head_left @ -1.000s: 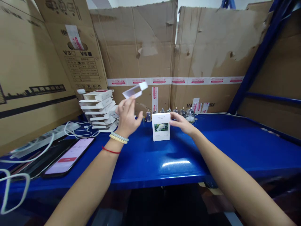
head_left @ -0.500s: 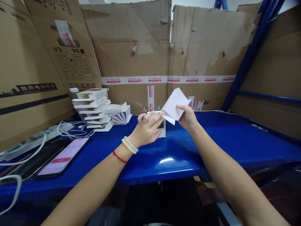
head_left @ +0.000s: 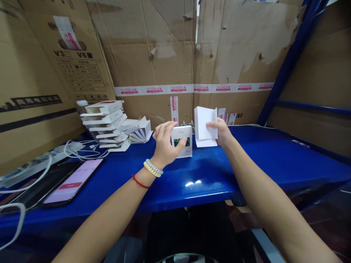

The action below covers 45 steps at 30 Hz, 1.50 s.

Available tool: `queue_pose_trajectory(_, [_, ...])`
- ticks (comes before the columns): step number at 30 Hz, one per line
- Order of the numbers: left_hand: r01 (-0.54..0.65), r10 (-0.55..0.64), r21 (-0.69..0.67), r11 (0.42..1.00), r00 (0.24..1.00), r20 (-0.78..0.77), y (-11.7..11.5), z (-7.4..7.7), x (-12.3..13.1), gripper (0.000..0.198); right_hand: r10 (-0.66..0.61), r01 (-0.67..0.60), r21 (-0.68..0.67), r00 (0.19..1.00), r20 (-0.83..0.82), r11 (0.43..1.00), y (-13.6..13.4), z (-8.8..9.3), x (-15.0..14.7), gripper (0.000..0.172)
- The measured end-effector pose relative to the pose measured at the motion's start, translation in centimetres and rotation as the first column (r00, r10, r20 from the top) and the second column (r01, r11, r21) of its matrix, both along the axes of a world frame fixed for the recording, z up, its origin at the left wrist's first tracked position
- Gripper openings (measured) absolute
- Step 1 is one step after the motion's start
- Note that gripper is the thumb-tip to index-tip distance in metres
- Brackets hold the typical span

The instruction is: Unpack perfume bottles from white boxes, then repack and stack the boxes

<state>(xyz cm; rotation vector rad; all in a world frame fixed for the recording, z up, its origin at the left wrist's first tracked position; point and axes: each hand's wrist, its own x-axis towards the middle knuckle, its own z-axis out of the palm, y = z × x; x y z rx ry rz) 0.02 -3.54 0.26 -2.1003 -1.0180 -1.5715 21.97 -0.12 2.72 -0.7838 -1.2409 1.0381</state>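
A small white box (head_left: 182, 149) with a dark green picture and fine print on its front stands upright on the table. My left hand (head_left: 166, 144) grips its left side, the thumb across the front and the fingers at the upper left edge. To its right, my right hand (head_left: 223, 133) holds a plain white folded carton (head_left: 205, 124), thumb on the face and flaps sticking out at the side and bottom. The carton is raised above the table, a small gap from the box. Small shiny metal pieces (head_left: 192, 127) show behind the box, partly hidden.
A stack of white flat cartons (head_left: 106, 120) and a fanned group of cartons (head_left: 141, 131) stand at the back left. A lit phone (head_left: 74, 182), white cables (head_left: 79, 151) and a power strip (head_left: 52, 157) lie left. Cardboard sheets (head_left: 153, 69) wall the blue table (head_left: 186, 182).
The white carton has swung more upright and come apart from my left hand. My left thumb has moved onto the box front, which shows more fully. The view has shifted slightly.
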Motion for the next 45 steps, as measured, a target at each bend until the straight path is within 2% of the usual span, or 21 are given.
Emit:
queue_pose_trajectory(2, [0.057, -0.054, 0.052, 0.997, 0.997, -0.058, -0.9, 0.4, 0.0, 0.051, 0.085, -0.088, 0.040, 0.993, 0.076, 0.995, -1.2, 0.4, -0.9, 0.037])
queue_pose_trajectory(5, [0.103, -0.088, 0.111, 0.988, 0.987, -0.134, -1.8, 0.6, 0.3, 0.085, 0.173, -0.189, 0.076, 0.967, 0.186, 0.979, -2.4, 0.6, -2.0, 0.039])
queue_pose_trajectory(7, [0.091, -0.074, 0.081, 0.993, 0.978, -0.196, -1.9, 0.7, 0.4, 0.109, 0.193, -0.220, 0.084, 0.947, 0.257, 0.972, -2.6, 0.6, -2.4, 0.040])
queue_pose_trajectory(9, [0.069, -0.060, 0.027, 0.997, 0.962, -0.265, -1.8, 0.7, 0.3, 0.119, 0.181, -0.221, 0.091, 0.929, 0.322, 0.971, -2.6, 0.4, -2.5, 0.038])
queue_pose_trajectory(14, [0.051, -0.044, 0.013, 0.999, 0.944, -0.326, -1.3, 0.6, 0.0, 0.110, 0.161, -0.224, 0.117, 0.903, 0.398, 0.968, -2.5, 0.2, -2.5, 0.038])
queue_pose_trajectory(20, [0.130, -0.107, 0.092, 0.987, 0.969, -0.225, -0.6, 0.1, -0.3, 0.112, 0.188, -0.219, 0.100, 0.950, 0.251, 0.971, -2.2, 0.2, -2.7, 0.061])
queue_pose_trajectory(25, [0.153, -0.126, 0.120, 0.981, 0.971, -0.204, -0.1, 0.0, -0.4, 0.113, 0.195, -0.221, 0.085, 0.949, 0.249, 0.972, -1.8, -0.2, -2.8, 0.063])
queue_pose_trajectory(32, [0.112, -0.112, -0.012, 0.994, 0.969, -0.219, -0.2, 0.0, -0.5, 0.115, 0.121, -0.170, 0.161, 0.953, 0.277, 0.972, -2.5, 0.2, -2.6, 0.053])
queue_pose_trajectory(35, [0.083, -0.084, -0.009, 0.996, 0.990, -0.110, -0.2, -0.2, -0.1, 0.123, 0.066, -0.109, 0.166, 0.967, 0.247, 0.980, -1.9, 0.3, -1.6, 0.048])
queue_pose_trajectory(37, [0.028, -0.028, -0.015, 0.999, 0.999, 0.015, 0.2, -0.6, 0.3, 0.120, 0.002, -0.029, 0.154, 0.985, 0.172, 0.988, -0.9, 0.2, -0.8, 0.043])
queue_pose_trajectory(41, [-0.039, 0.061, -0.116, 0.992, 0.979, 0.192, 1.2, -1.7, 0.8, 0.096, -0.090, 0.091, 0.042, 0.996, -0.016, 0.995, 1.0, -0.2, -0.4, 0.045])
queue_pose_trajectory(43, [-0.038, 0.079, -0.192, 0.981, 0.975, 0.210, 1.6, -2.2, 1.0, 0.091, -0.059, 0.057, -0.036, 0.997, -0.050, 0.998, 1.5, -0.4, -0.7, 0.049])
queue_pose_trajectory(45, [-0.019, 0.072, -0.257, 0.966, 0.978, 0.197, 1.8, -2.6, 1.1, 0.094, 0.031, -0.034, -0.095, 0.999, -0.041, 0.995, 1.5, -0.7, -1.4, 0.051])
